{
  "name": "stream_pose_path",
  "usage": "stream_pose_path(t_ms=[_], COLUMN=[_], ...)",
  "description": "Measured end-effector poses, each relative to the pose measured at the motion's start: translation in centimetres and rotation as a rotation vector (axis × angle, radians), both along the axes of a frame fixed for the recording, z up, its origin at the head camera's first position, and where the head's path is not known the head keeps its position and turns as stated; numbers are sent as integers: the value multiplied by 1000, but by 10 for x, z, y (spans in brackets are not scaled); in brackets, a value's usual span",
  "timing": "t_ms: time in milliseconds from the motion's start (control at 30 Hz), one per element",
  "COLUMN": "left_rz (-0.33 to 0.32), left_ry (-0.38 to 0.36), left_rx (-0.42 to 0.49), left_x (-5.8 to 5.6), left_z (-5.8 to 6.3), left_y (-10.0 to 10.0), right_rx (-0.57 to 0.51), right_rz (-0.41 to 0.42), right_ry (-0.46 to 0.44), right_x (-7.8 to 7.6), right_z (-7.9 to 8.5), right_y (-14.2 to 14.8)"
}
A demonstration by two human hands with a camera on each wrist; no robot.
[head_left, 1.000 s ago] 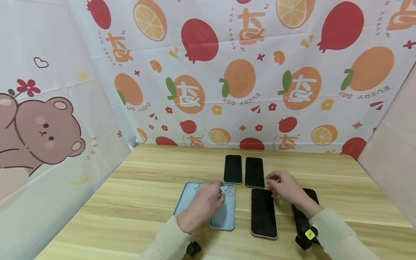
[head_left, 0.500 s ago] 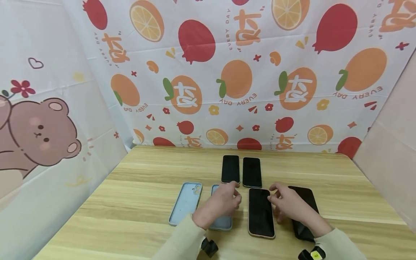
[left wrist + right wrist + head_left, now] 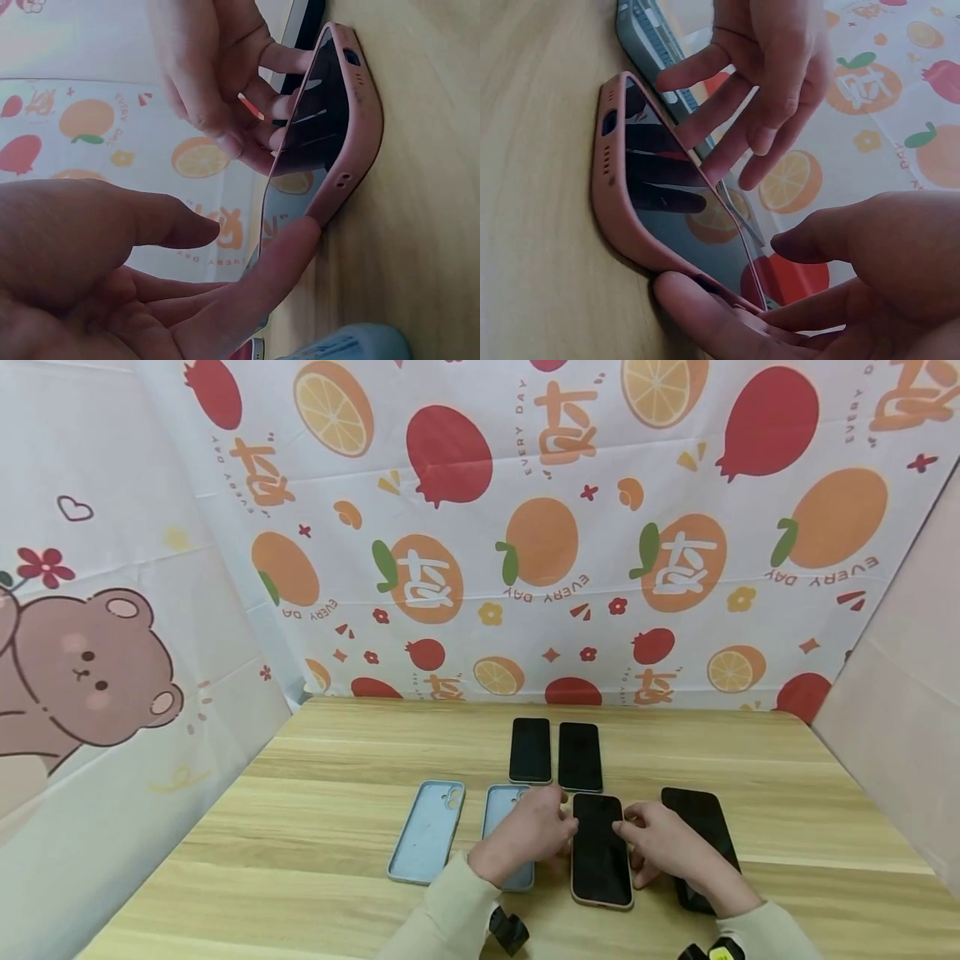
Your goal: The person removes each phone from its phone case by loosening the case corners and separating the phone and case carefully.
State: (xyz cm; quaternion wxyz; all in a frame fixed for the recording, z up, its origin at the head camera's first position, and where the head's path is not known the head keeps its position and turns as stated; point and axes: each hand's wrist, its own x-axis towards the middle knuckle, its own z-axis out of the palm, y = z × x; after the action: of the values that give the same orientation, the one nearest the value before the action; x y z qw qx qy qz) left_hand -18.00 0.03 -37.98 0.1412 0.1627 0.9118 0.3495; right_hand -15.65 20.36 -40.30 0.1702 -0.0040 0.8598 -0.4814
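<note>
A phone in a pink case (image 3: 600,852) lies screen up on the wooden table (image 3: 300,827). My left hand (image 3: 558,827) touches its left edge with straight fingers. My right hand (image 3: 626,831) touches its right edge. In the left wrist view a fingertip of my left hand (image 3: 255,232) presses the side of the pink-cased phone (image 3: 352,112); the right hand's fingers (image 3: 262,56) rest on the far side. The right wrist view shows my right hand (image 3: 724,266) with one finger (image 3: 697,311) along the rim of the pink-cased phone (image 3: 615,202).
Two light blue empty cases (image 3: 427,831) (image 3: 498,802) lie left of my left hand. Two black phones (image 3: 530,750) (image 3: 580,756) lie side by side further back. Another black phone (image 3: 697,818) lies right of my right hand, partly under the wrist. Printed cloth walls surround the table.
My left hand left the blue case and moved right to the pink-cased phone. My right hand moved nearer and left onto the phone's other edge.
</note>
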Motion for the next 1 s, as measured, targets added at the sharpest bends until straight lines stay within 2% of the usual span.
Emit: stream_pose_path(t_ms=[133, 300, 400, 567, 667, 800, 900, 1000], left_rz=[26, 28, 48, 69, 54, 15, 11, 24], left_ry=[-70, -113, -190, -247, -203, -196, -245, -254], left_rx=[43, 116, 238, 385, 350, 354, 411, 411], left_x=[-3, -6, -6, -7, -8, -10, -9, -7], left_z=[-2, -4, -4, -5, -5, -10, -15, -18], left_y=[-1, -5, -7, -9, -8, -5, -2, -1], right_rx=[-20, -51, -76, -129, -174, -231, -260, -302], right_rz=[-17, -7, 2, 29, 55, 90, 102, 110], right_ry=[-21, -29, -35, -37, -40, -47, -60, -84], right_x=[0, -1, -1, 0, 0, -2, -2, -1], right_z=[0, 0, 0, -1, -1, -2, -3, -2], right_y=[0, 0, 1, 4, 6, 7, 8, 8])
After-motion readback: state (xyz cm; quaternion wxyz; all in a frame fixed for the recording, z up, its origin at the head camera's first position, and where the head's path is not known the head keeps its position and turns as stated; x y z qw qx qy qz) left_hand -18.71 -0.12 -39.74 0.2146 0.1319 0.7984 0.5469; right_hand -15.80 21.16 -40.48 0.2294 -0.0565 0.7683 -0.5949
